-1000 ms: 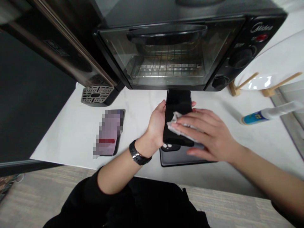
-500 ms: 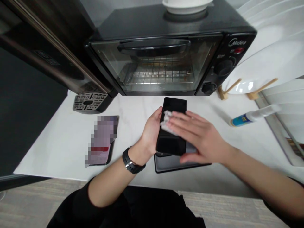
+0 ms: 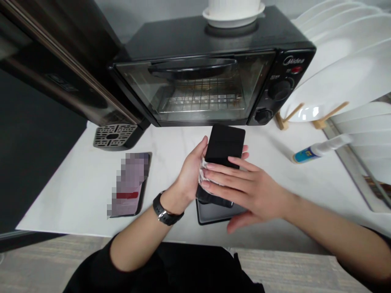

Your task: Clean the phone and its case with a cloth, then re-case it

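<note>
My left hand point(image 3: 190, 171) grips a black phone point(image 3: 224, 145) by its left edge, holding it tilted above the white counter point(image 3: 76, 183). My right hand point(image 3: 244, 189) lies across the phone's screen with fingers flat, pressing a small white wipe point(image 3: 202, 171) against the glass. Only a corner of the wipe shows beyond the fingertips. A dark tablet-like slab point(image 3: 214, 211) lies on the counter right under both hands.
A black toaster oven point(image 3: 210, 77) stands just behind the hands, a white dish point(image 3: 233, 12) on top. A second phone point(image 3: 128, 185) lies at left, near a drip tray point(image 3: 114, 136). White plates point(image 3: 332, 77) in a wooden rack and a spray bottle point(image 3: 317, 150) sit at right.
My right hand slid the wipe down and to the left across the phone's screen. The phone tilted up slightly in my left hand. The view shifted upward.
</note>
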Action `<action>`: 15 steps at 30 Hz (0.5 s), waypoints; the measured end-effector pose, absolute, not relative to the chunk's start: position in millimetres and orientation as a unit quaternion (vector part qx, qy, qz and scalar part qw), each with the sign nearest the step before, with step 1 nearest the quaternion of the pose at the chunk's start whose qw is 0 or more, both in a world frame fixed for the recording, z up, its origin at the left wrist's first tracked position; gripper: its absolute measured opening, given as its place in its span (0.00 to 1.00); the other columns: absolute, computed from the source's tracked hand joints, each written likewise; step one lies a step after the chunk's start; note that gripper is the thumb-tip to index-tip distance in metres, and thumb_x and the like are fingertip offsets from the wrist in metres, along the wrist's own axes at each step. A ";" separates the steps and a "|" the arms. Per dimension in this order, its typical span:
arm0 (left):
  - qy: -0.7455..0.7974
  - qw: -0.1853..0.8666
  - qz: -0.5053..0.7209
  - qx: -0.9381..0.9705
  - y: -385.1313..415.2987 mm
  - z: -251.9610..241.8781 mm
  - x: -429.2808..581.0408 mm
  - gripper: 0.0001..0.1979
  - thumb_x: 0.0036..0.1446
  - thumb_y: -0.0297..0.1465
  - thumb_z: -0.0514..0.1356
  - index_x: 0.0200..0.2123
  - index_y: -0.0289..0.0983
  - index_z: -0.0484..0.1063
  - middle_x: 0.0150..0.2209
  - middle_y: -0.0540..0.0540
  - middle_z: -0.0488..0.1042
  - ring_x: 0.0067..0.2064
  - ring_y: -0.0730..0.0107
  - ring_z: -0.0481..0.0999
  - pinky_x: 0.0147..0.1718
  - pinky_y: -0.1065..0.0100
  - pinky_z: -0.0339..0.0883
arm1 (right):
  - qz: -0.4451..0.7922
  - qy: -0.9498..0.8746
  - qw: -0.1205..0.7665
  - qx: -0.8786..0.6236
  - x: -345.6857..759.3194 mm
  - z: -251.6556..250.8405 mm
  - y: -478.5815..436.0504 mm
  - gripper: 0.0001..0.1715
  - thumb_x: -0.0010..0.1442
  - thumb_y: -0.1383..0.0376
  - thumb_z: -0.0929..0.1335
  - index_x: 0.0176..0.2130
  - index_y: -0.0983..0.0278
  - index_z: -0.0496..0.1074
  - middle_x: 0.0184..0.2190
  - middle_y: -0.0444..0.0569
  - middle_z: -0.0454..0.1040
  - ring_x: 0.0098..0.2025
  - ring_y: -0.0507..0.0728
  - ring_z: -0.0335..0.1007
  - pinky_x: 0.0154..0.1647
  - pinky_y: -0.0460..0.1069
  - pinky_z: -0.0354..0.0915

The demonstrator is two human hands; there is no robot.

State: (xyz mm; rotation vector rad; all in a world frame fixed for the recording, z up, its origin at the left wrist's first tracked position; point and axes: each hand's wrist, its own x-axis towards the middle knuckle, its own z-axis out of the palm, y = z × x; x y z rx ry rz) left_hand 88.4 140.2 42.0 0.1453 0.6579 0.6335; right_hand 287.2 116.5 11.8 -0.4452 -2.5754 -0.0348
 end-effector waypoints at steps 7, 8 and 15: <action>0.321 0.882 0.329 0.107 138.2 36.1 92.5 0.26 0.78 0.39 0.45 0.57 0.32 0.79 0.34 0.43 0.85 0.36 0.59 0.86 0.46 0.61 0.77 | -0.041 -0.907 0.297 -0.296 301.3 15.1 132.8 0.52 0.72 0.35 0.57 0.75 0.70 0.59 0.72 0.65 0.67 0.78 0.70 0.55 0.78 0.71 0.48; 0.324 0.883 0.319 0.111 137.5 34.5 92.4 0.27 0.78 0.42 0.45 0.53 0.32 0.80 0.30 0.44 0.83 0.32 0.60 0.84 0.42 0.62 0.77 | -0.037 -0.915 0.295 -0.271 298.2 15.3 130.3 0.53 0.72 0.34 0.58 0.74 0.71 0.61 0.71 0.64 0.68 0.77 0.68 0.57 0.78 0.67 0.49; 0.337 0.866 0.332 0.165 134.3 36.0 91.0 0.29 0.78 0.47 0.46 0.58 0.32 0.78 0.40 0.40 0.86 0.41 0.56 0.87 0.48 0.60 0.76 | -0.074 -0.884 0.313 -0.340 294.4 19.0 125.9 0.42 0.76 0.44 0.61 0.75 0.68 0.60 0.70 0.63 0.69 0.74 0.69 0.63 0.77 0.70 0.52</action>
